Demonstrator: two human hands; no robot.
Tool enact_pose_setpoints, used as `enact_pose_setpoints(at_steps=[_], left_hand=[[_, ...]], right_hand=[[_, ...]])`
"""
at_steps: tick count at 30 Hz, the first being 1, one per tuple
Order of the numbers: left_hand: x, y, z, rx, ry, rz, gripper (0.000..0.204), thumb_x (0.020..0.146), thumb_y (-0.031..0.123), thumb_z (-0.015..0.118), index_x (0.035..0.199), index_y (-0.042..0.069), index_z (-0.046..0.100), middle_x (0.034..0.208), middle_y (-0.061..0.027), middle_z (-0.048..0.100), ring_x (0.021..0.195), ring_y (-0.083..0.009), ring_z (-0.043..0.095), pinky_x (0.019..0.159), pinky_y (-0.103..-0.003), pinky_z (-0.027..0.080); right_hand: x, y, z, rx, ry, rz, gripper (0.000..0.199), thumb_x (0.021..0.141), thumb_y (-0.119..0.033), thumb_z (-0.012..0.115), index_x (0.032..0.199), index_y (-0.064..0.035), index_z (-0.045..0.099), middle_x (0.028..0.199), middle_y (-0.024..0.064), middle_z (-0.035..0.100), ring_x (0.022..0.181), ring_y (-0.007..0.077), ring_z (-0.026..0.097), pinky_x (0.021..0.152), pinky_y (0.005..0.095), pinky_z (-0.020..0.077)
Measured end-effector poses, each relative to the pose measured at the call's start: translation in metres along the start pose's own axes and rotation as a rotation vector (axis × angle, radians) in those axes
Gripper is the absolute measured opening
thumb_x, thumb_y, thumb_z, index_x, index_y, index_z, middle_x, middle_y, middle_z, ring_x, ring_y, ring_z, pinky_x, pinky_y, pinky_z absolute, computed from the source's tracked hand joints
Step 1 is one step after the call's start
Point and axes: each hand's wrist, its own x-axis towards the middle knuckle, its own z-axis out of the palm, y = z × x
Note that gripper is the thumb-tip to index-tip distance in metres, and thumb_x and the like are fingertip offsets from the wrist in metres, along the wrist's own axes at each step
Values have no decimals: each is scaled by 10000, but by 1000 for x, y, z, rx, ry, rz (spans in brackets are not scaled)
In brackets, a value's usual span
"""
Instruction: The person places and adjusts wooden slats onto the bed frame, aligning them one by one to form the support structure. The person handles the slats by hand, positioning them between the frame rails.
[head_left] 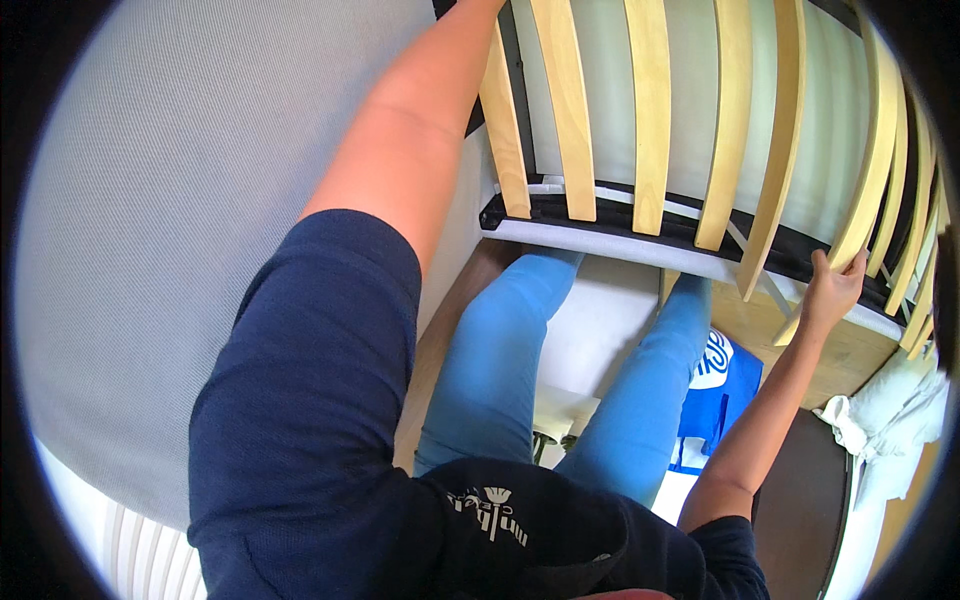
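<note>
A row of curved pale wooden bed slats (650,120) runs across a black frame rail (670,225) with a white edge. My right hand (838,290) has its fingers closed around one slat (868,190) near the lower end, at the right of the rail. Several slats stand close together just beyond that hand. My left arm (405,135) reaches up past the leftmost slat (508,150) to the top edge of the picture. The left hand itself lies outside the view.
A large grey fabric-covered surface (190,220) fills the left side. Below the rail are my legs (490,350), a blue bag (735,390) and a wooden board (840,360). Crumpled white cloth (890,410) lies at the right. A white ribbed object (150,550) shows at lower left.
</note>
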Motion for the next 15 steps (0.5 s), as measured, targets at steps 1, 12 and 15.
enact_pose_setpoints(at_steps=[1, 12, 15], left_hand=[[1, 8, -6, 22, 32, 0, 840, 794, 48, 606, 1520, 147, 196, 1516, -151, 317, 1432, -276, 244, 1137, -608, 98], [8, -7, -12, -87, 76, -372, 897, 687, 28, 610, 1498, 74, 229, 1377, -258, 415, 1225, -436, 449, 1045, -454, 392], [15, -5, -13, -162, 55, -463, 906, 690, 74, 653, 1495, 68, 236, 1283, -238, 483, 1158, -418, 508, 998, -448, 435]], right_hand=[[1, 6, -2, -29, -8, 11, 467, 684, -83, 688, 1104, 59, 542, 980, 130, 621, 878, 216, 578, 839, 302, 455], [-16, 4, 3, 107, 123, 3, 538, 650, -22, 633, 1174, 34, 523, 957, 159, 617, 856, 248, 579, 821, 306, 467], [-16, 4, 3, 55, 142, 6, 530, 651, -3, 627, 1169, 31, 520, 957, 161, 613, 852, 246, 572, 817, 304, 464]])
